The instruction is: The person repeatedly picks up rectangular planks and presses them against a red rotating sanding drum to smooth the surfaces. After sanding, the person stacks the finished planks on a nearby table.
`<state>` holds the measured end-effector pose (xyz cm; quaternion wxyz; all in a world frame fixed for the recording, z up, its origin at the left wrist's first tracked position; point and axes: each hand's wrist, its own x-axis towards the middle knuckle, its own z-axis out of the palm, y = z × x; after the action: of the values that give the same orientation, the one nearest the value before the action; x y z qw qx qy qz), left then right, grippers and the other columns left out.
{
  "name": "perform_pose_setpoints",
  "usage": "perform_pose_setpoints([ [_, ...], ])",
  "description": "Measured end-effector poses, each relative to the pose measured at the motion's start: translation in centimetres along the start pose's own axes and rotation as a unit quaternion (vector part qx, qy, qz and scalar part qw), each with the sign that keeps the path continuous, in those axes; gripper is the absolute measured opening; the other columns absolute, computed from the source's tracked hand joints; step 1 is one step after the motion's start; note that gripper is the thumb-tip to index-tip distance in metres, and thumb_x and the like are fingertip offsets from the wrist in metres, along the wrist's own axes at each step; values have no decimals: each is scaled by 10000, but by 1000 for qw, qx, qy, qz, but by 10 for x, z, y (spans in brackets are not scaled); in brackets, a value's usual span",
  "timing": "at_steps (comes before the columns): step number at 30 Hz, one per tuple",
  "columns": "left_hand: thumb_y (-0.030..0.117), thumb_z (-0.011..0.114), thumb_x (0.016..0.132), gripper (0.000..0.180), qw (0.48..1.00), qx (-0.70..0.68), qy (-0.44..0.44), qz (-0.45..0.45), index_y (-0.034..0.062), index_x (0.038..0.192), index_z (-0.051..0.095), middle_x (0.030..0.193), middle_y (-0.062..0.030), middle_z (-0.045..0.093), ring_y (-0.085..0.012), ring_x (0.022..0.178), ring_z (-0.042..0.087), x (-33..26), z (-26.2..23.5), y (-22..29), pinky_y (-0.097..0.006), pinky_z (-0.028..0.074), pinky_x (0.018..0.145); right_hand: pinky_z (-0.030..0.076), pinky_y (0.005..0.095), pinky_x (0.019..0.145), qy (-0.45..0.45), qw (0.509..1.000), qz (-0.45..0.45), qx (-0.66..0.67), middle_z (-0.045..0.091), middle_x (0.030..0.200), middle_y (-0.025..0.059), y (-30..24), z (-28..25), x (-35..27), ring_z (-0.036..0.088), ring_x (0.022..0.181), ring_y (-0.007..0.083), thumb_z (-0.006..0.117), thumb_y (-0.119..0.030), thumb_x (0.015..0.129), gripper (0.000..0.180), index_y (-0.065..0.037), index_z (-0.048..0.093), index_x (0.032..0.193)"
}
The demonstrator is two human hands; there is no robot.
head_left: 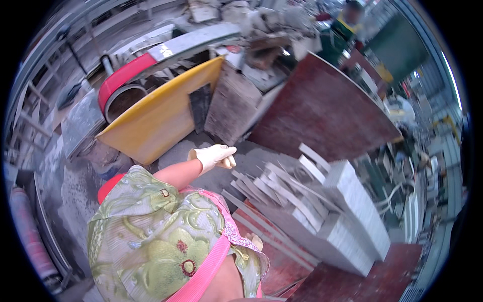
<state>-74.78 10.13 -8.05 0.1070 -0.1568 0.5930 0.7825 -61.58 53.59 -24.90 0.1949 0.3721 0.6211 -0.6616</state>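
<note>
My left hand (217, 157), in a cream rubber glove, reaches out in front of my body with its fingers loosely bent and slightly apart. Nothing shows in it, and it touches nothing that I can see. Below it and to the right lies a stack of grey-white stone slabs and thin strips (287, 194). Of my right hand (255, 241) only a small pale gloved part shows past the edge of my green patterned garment (166, 236); its fingers are mostly hidden. A pink strap (214, 267) crosses my front.
A yellow curved panel (161, 113) leans ahead, beside a grey-brown board (232, 103). A large dark red panel (322, 108) stands to the right of them. Thick pale blocks (354, 211) rise at right. Another person (339, 35) is at the far right among rubble.
</note>
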Motion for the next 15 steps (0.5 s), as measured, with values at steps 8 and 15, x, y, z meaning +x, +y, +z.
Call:
perform_pose_setpoints([
  [8,447,460,1107,523,979,-21,189,72,10,1081,745,941,-123,790,-188,951,730,15,-189,62,-345,564,933,600,438,909,-49,993,-37,-105,727,1169,212,-30,160,31,731,981,310,552,-266,1060,403,38,589,1322],
  [15,368,548,1059,428,847,179,471,167,27,1298,646,1203,-131,742,-209,1110,704,-17,-362,150,-332,506,1013,606,403,825,-158,971,-100,-147,748,1038,152,-96,319,50,734,914,259,586,-248,1029,363,15,621,1277],
])
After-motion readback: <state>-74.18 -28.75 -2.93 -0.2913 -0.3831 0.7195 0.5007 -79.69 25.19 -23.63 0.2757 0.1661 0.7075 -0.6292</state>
